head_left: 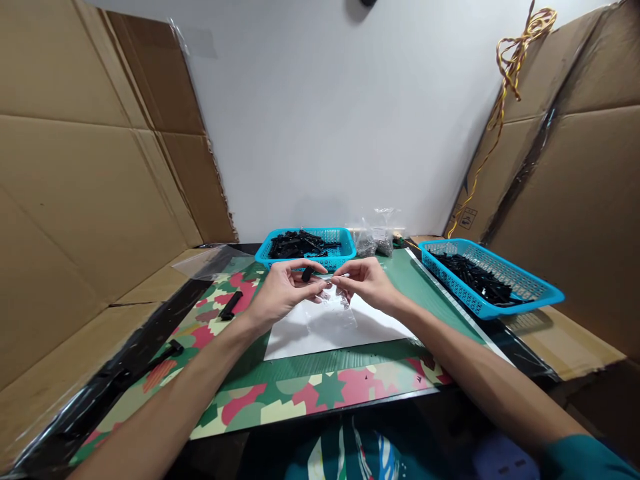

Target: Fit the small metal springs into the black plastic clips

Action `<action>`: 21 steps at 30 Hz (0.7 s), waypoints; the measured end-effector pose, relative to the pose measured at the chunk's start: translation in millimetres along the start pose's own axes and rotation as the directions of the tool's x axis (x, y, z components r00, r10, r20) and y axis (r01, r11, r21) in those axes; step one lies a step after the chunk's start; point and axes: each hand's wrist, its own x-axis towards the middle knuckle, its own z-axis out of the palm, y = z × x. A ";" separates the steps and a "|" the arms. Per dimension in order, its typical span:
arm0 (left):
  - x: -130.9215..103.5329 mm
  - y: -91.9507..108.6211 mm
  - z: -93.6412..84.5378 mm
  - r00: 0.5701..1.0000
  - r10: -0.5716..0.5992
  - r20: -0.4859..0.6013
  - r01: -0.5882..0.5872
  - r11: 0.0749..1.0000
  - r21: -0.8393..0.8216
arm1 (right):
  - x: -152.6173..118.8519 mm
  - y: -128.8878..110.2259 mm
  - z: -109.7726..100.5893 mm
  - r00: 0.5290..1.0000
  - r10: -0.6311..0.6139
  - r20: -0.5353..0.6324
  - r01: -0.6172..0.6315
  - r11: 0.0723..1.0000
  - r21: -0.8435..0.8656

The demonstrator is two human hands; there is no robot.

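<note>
Both hands meet over a white sheet in the middle of the table. My left hand is closed around a small black plastic piece, which shows between thumb and forefinger. Facing it, my right hand pinches thumb and forefinger together, and its fingertips come close to those of the left. Something thin and shiny seems to lie between the fingertips, too small to name. Beneath the hands, a clear plastic bag rests on the sheet. To the left lies a black plastic bar with a bent end.
A blue basket of black parts stands at the back, another blue basket at the right. Bags of small metal pieces sit between them. Another black bar lies at left. Cardboard walls flank the table; a yellow cord hangs right.
</note>
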 end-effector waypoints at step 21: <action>0.2 1.4 1.1 0.981 -0.174 0.085 0.184 0.973 -0.136 | -6.4 -6.6 2.9 0.967 -0.254 -0.026 0.230 0.909 -0.348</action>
